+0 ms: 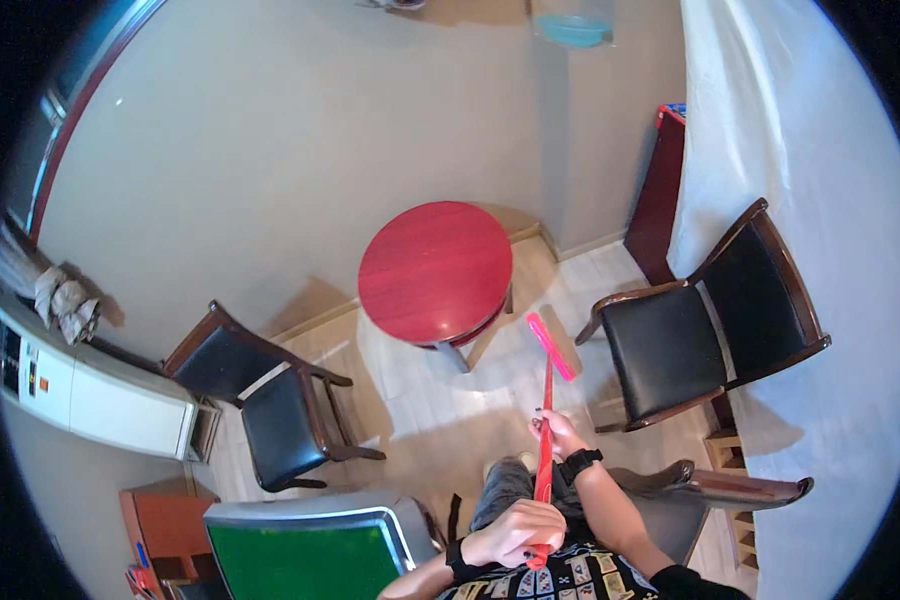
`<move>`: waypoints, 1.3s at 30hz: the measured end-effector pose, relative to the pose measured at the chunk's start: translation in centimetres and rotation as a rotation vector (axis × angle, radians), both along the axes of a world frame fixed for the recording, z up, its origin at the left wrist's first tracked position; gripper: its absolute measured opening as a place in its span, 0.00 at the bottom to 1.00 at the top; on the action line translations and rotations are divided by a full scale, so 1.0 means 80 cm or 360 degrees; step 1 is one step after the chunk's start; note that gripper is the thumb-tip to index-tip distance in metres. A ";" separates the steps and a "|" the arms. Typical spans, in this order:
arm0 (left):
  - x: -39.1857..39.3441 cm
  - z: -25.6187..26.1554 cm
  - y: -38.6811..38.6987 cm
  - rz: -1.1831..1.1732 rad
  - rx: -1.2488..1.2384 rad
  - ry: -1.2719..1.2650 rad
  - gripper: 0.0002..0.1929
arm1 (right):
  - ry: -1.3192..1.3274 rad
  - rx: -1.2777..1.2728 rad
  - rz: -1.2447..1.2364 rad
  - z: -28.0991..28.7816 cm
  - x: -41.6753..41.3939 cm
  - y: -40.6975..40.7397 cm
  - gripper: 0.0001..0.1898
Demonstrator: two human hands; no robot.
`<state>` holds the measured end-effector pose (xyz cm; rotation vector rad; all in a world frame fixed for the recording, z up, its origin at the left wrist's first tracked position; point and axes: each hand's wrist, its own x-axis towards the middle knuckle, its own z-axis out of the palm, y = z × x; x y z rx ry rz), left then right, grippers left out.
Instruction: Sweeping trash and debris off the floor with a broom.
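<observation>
A long-handled floor cleaning tool (544, 469) with a red handle slants forward from my body. Its narrow bright pink crosshead (550, 346) hangs just above or rests on the floor; which one I cannot tell. Around the top end of the handle, near my shirt, my left hand (523, 534) is closed. My right hand (559, 433) grips the same handle lower down, nearer the head. Both wrists wear black bands. Beyond the crosshead, to the left, stands a round red table (436, 271).
A black-padded wooden chair (664, 352) stands right, another (285, 420) left. A third chair (667, 517) is close behind my right arm. At lower left is a green-topped table (307, 559). A white air conditioner (112, 397) stands by the wall; a white curtain (735, 135) hangs right.
</observation>
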<state>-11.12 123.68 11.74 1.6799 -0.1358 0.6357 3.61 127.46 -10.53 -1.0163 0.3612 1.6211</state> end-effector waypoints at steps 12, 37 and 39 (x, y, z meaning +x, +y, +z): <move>0.196 -0.006 0.277 0.0013 0.0475 -0.0075 0.08 | -0.0475 0.0084 0.0487 -0.044 0.175 0.233 0.02; 0.496 -0.128 0.651 0.1303 0.0073 0.0252 0.10 | -0.0412 0.0062 0.0800 -0.197 0.414 0.708 0.05; 0.504 -0.130 0.637 0.1255 0.0094 0.0223 0.10 | -0.0561 -0.0017 0.0950 -0.191 0.414 0.692 0.05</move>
